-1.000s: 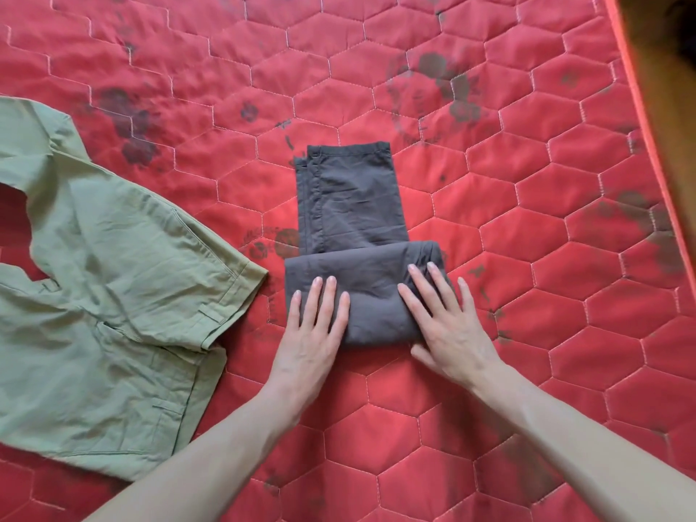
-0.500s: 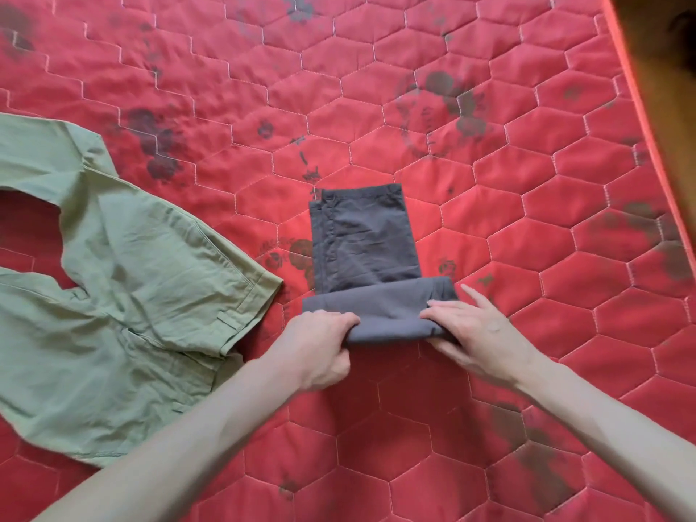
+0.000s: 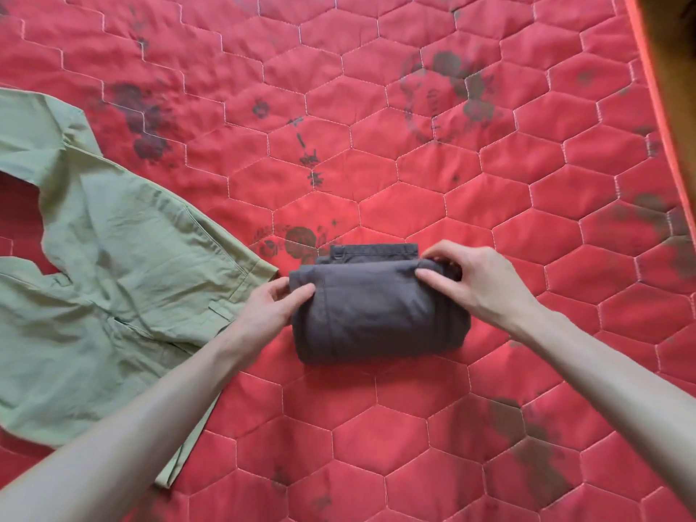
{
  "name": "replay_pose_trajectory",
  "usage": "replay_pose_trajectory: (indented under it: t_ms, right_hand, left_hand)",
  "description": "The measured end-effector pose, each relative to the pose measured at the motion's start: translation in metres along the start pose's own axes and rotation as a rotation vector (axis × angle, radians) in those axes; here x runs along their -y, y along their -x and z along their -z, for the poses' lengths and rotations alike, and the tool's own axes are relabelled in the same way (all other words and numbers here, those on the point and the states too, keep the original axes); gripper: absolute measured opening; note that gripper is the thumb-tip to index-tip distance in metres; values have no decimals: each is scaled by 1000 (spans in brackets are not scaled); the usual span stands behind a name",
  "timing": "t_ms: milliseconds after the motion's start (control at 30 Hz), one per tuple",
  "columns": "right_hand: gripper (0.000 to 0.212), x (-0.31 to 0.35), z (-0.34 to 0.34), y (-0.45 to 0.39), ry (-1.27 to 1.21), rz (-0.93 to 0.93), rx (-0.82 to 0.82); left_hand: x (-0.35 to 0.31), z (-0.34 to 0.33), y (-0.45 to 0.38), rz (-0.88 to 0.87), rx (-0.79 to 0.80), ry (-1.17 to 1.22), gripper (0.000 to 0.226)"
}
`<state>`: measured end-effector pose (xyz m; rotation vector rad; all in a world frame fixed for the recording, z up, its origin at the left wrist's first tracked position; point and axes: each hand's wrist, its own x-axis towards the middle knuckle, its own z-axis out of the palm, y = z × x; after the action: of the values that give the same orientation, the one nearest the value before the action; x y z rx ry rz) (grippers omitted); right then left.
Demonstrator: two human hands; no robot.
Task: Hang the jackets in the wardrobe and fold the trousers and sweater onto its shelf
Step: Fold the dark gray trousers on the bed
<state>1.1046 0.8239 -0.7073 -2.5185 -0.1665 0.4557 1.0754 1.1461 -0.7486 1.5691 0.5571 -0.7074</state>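
We look down on a red quilted mattress (image 3: 489, 227), stitched in hexagons, with dark printed floral marks faded in patches. Its piped edge (image 3: 651, 88) runs along our right; beyond it, a brown blurred surface (image 3: 678, 50). Light even, soft.

Both forearms reach forward, left hand (image 3: 273, 308) and right hand (image 3: 476, 280) curled, fingers pinching.

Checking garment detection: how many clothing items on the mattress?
2. Dark grey trousers, folded, centre, held by both hands. Green garment, spread flat at left, partly out of frame.
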Motion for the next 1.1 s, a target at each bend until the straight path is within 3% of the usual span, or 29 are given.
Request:
replay_pose_trajectory:
  t_ms: [100,167,267,400,467,567,800,933,1100]
  right_hand:
    - [19,-5,-19,-21,-197,-92,-113]
    - [25,-9,-33,-26,-278,-195,-234]
    - [37,-12,-53,-12,-246,-389,-424]
    - [48,-5,-74,23,-24,-344,-585]
    - [50,-2,-84,32,-79,-284,-507]
    - [53,5,-90,35,-284,-396,-395]
    - [58,15,-80,18,-531,-589,-412]
    - [60,12,-78,11,-555,-630,-276]
    - [54,7,-86,6,-624,-625,-182]
  left_hand:
    - [4,-20,-12,-35,-283,26,10]
    - [0,-30,-14,-43,-488,2,23]
    - [-3,-45,-9,-32,-583,-107,42]
    - [1,-67,5,78,-543,-287,68]
    - [2,-72,7,122,-533,-350,83]
    - [0,-70,2,164,-495,-307,92]
    - [2,-54,-3,137,-368,-66,74]
    - [9,-40,-7,149,-334,101,52]
    - [13,-37,0,267,-143,316,48]
